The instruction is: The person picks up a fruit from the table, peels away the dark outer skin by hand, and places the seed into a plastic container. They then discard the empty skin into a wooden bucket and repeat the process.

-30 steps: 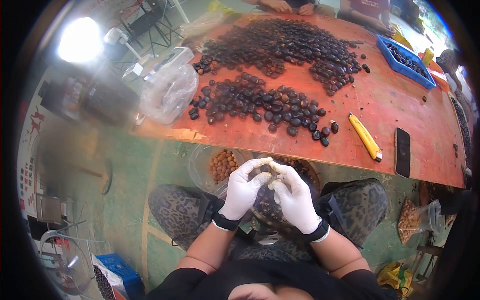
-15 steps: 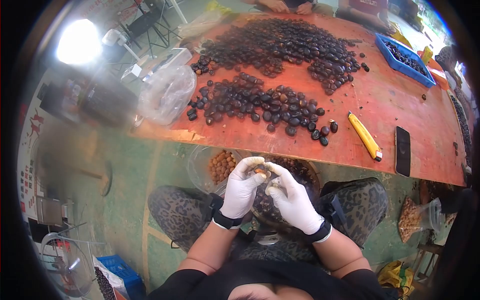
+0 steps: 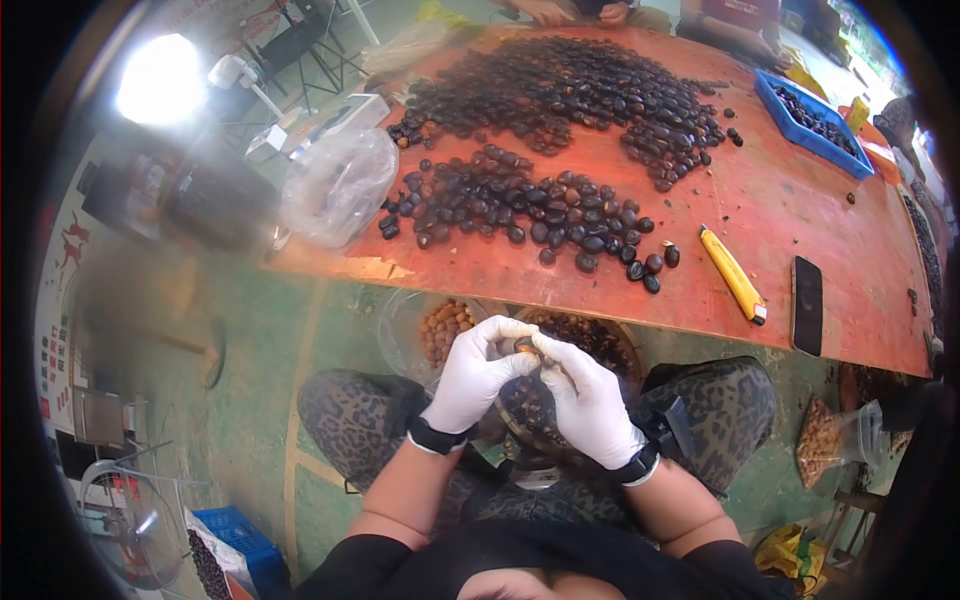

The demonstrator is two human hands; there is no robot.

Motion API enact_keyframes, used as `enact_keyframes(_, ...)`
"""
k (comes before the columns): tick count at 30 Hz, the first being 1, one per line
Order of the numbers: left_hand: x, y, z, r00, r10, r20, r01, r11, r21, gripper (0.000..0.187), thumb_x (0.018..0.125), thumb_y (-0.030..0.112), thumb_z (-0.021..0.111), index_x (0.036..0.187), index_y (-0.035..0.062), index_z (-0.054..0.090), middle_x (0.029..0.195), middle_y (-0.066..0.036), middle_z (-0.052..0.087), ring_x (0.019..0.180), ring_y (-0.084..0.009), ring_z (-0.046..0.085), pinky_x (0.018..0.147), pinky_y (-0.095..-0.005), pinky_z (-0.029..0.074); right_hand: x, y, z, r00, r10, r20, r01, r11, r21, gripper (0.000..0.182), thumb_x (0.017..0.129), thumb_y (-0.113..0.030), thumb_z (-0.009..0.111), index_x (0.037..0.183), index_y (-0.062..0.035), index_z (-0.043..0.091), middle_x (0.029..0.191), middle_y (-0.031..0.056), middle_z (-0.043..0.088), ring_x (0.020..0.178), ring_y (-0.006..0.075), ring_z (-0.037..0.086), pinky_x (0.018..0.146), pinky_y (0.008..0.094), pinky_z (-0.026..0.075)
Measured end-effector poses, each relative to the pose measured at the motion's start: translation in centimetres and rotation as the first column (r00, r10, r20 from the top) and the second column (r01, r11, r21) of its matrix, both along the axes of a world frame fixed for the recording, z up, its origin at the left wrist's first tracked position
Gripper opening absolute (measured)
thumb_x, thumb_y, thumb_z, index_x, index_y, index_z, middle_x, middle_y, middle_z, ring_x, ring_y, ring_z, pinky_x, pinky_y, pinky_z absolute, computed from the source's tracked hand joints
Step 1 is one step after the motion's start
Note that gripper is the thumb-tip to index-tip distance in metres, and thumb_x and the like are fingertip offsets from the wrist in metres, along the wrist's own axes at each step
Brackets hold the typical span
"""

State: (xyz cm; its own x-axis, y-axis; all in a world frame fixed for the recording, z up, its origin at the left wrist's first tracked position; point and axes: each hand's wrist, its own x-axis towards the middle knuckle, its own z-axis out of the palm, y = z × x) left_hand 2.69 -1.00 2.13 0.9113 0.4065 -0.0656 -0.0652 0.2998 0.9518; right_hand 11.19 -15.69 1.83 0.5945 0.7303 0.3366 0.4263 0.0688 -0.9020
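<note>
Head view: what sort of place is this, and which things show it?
Probably a small processing workshop: dark nut-like pieces heaped on a large red table, a blue tray holding more.

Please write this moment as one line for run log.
left hand: gloved, holding small brown piece | right hand: gloved, at same piece | near left hand: clear tub | table: dark nuts, yellow cutter, phone

The head view looks forward and down over the nearby hands [image 3: 472,382] toward the table [image 3: 860,255].

Harsh upper-left light [image 3: 160,80], dark curved edges
</note>
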Motion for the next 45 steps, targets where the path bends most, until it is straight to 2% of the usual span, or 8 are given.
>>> enact_keyframes(4, -0.4, 1.9, 1.2, 0.933, -0.233, -0.274, 0.293, 0.934, 0.206, 0.026, 0.080, -0.007, 0.066, 0.104, 0.0006, 0.062, 0.097, -0.004, 0.064, 0.090, -0.0136, 0.061, 0.082, -0.0266, 0.049, 0.6, -0.4, 0.3, 0.999, 0.033, 0.041, -0.030, 0.996, -0.081, 0.039, 0.087, 0.002, 0.057, 0.125, -0.0049, 0.054, 0.104, 0.0192, 0.062, 0.094, 0.0353, 0.063, 0.079, 0.0349, 0.052)
enact_keyframes(7, -0.3, 1.2, 1.7, 0.883, -0.206, -0.422, 0.444, 0.658, 0.608, 0.024, 0.081, -0.006, 0.065, 0.105, -0.0019, 0.064, 0.095, -0.001, 0.064, 0.093, -0.0140, 0.061, 0.082, -0.0259, 0.048, 1.5, -0.4, 0.8, 0.995, -0.072, 0.066, 0.073, 0.997, -0.014, 0.038, 0.087, 0.001, 0.056, 0.125, -0.0052, 0.054, 0.105, 0.0197, 0.062, 0.095, 0.0357, 0.063, 0.079, 0.0358, 0.052)
enact_keyframes(10, -0.1, 1.5, -0.7, 0.967, -0.081, -0.242, 0.109, 0.989, 0.103, 0.026, 0.085, -0.002, 0.063, 0.112, -0.0014, 0.061, 0.103, -0.005, 0.063, 0.097, -0.0155, 0.062, 0.083, -0.0270, 0.050, 1.2, -0.6, 0.7, 0.993, -0.112, 0.022, 0.114, 0.986, -0.119, 0.036, 0.088, -0.002, 0.056, 0.124, -0.0026, 0.054, 0.106, 0.0215, 0.063, 0.097, 0.0362, 0.062, 0.081, 0.0386, 0.051)
enact_keyframes(13, -0.1, 0.8, -2.2, 0.994, 0.106, 0.032, -0.092, 0.948, -0.306, 0.029, 0.088, 0.003, 0.064, 0.116, 0.0009, 0.056, 0.114, -0.009, 0.060, 0.100, -0.0198, 0.062, 0.085, -0.0287, 0.053, 0.6, -0.2, -0.5, 0.998, -0.053, -0.020, 0.049, 0.986, -0.157, 0.039, 0.087, -0.003, 0.056, 0.126, -0.0023, 0.050, 0.099, 0.0217, 0.064, 0.092, 0.0379, 0.063, 0.078, 0.0403, 0.052)
enact_keyframes(16, 0.0, -0.1, -2.5, 0.980, 0.157, 0.118, -0.091, 0.895, -0.436, 0.027, 0.089, 0.000, 0.061, 0.115, 0.0015, 0.056, 0.115, -0.010, 0.060, 0.101, -0.0207, 0.062, 0.086, -0.0306, 0.053, 0.0, -0.2, 0.5, 0.992, 0.001, -0.129, -0.026, 0.980, -0.196, 0.048, 0.086, -0.002, 0.058, 0.131, -0.0047, 0.043, 0.095, 0.0224, 0.064, 0.086, 0.0396, 0.064, 0.073, 0.0407, 0.052)
enact_keyframes(27, 0.4, -1.8, -2.8, 0.961, 0.196, 0.196, -0.125, 0.938, -0.324, 0.032, 0.080, -0.009, 0.066, 0.107, 0.0029, 0.055, 0.106, -0.006, 0.059, 0.094, -0.0148, 0.059, 0.083, -0.0279, 0.050, -0.4, 0.5, 0.0, 0.995, 0.001, -0.096, -0.002, 1.000, -0.014, 0.047, 0.086, 0.004, 0.055, 0.132, -0.0050, 0.046, 0.111, 0.0230, 0.061, 0.101, 0.0379, 0.062, 0.084, 0.0361, 0.050)
enact_keyframes(38, 0.0, -1.4, -2.7, 0.971, 0.204, 0.125, -0.204, 0.979, -0.018, 0.026, 0.082, -0.010, 0.064, 0.104, 0.0001, 0.057, 0.100, -0.005, 0.060, 0.089, -0.0116, 0.059, 0.080, -0.0257, 0.052, -0.3, 0.4, -0.3, 0.915, 0.026, -0.402, -0.064, 0.995, -0.081, 0.040, 0.088, 0.004, 0.052, 0.127, -0.0059, 0.049, 0.089, 0.0138, 0.062, 0.079, 0.0204, 0.063, 0.074, 0.0290, 0.049)
enact_keyframes(45, -0.9, -0.3, -1.7, 0.996, 0.094, -0.007, -0.094, 0.995, 0.012, 0.028, 0.088, -0.003, 0.058, 0.116, -0.0040, 0.057, 0.109, -0.008, 0.063, 0.096, -0.0134, 0.061, 0.085, -0.0265, 0.051, 0.5, 0.6, 0.3, 0.698, 0.029, -0.716, -0.147, 0.984, -0.104, 0.036, 0.091, 0.001, 0.051, 0.126, -0.0070, 0.049, 0.080, 0.0078, 0.058, 0.071, 0.0113, 0.055, 0.067, 0.0268, 0.048)
